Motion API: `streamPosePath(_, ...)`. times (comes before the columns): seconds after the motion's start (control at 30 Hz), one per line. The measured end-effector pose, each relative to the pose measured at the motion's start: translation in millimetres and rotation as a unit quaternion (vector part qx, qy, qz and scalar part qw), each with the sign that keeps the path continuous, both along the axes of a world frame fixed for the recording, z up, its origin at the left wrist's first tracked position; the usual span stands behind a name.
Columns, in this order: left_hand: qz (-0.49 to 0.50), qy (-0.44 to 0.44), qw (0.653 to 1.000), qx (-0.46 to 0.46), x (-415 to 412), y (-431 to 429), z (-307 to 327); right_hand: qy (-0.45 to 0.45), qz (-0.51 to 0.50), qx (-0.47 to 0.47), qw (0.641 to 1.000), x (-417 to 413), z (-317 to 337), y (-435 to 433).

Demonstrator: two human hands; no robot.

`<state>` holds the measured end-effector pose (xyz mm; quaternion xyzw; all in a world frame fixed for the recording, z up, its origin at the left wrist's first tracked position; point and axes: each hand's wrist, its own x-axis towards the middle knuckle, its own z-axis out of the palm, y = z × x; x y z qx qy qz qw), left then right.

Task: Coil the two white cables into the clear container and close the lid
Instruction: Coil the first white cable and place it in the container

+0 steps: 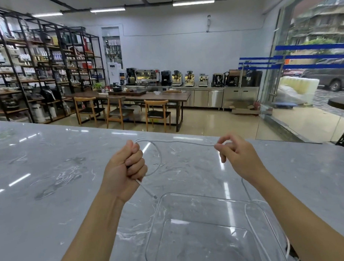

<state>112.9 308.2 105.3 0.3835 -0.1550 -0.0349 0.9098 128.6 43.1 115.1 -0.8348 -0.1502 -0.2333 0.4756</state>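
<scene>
**Two hands stretching a white cable above the clear container**

A grey marbled tabletop [51,175] is carrying the clear container [199,200], which is sitting open just below and between both hands, nearer the person. Nothing is lying between the hands and the container. Beyond the fingers, across the room, wooden chairs [156,113], a long dark table [146,95], stocked shelves [36,67] and a row of coffee machines [184,78] are standing.

The left hand [123,168] is clenching its fingers into a fist around the white cable [179,142], with a loop bulging to the right of the fist and the connector end hanging below it toward the container's rim. The right hand [239,157] is pinching the same cable between thumb and fingertips; the rest is trailing down under the right wrist into the container's right side.
</scene>
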Motion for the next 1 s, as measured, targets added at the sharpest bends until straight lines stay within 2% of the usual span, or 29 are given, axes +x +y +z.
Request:
streamPosePath(0.07,0.006,0.0,0.999,0.034,-0.1,-2.3,0.9,0.026,0.012,-0.046,0.999,-1.5,-0.8,-0.8)
streamPosePath(0.13,0.0,-0.004,0.998,0.063,-1.8,-4.1,0.9,-0.009,0.025,-0.053,0.998,-5.6,-4.6,4.5)
streamPosePath(0.27,-0.004,0.001,0.998,0.062,-3.0,-9.9,0.1,-0.119,-0.049,0.068,0.989,-7.7,-8.2,12.7)
streamPosePath(0.37,-0.006,0.005,0.999,0.034,-2.3,-10.2,5.7,-0.116,-0.086,-0.061,0.988,-3.2,-6.5,7.6)
streamPosePath(0.47,-0.03,0.014,0.998,-0.045,-0.7,-13.8,10.4,-0.029,-0.054,-0.166,0.984,0.7,-5.1,7.5)
streamPosePath(0.53,-0.04,0.017,0.994,-0.102,1.0,-17.2,9.6,-0.021,-0.037,-0.183,0.982,3.2,-5.2,6.6)
streamPosePath(0.63,-0.041,0.009,0.989,-0.139,2.9,-9.4,10.0,0.015,0.041,-0.004,0.999,3.4,-9.8,-3.6)
streamPosePath(0.7,-0.036,0.001,0.983,-0.178,5.3,2.4,12.9,0.055,0.099,0.109,0.988,1.7,-16.9,-14.7)
streamPosePath(0.77,-0.028,-0.007,0.981,-0.193,7.1,10.5,15.1,0.05,0.099,0.169,0.979,1.4,-22.8,-18.3)
streamPosePath(0.8,-0.026,-0.009,0.982,-0.187,7.3,10.4,15.3,0.014,0.056,0.146,0.988,1.1,-25.5,-17.7)
streamPosePath(0.83,-0.027,-0.012,0.984,-0.177,7.0,7.9,14.9,-0.047,-0.007,0.073,0.996,2.5,-27.7,-15.9)
streamPosePath(0.87,-0.029,-0.015,0.986,-0.166,6.4,4.1,14.0,-0.114,-0.065,-0.037,0.991,3.6,-30.3,-12.6)
streamPosePath(0.93,-0.034,-0.024,0.989,-0.139,5.6,-4.0,12.7,-0.211,-0.105,-0.245,0.94,2.5,-32.9,-2.0)
streamPosePath(1.0,-0.03,-0.028,0.995,-0.096,5.6,-9.0,12.9,-0.206,-0.049,-0.365,0.907,-2.6,-31.3,10.4)
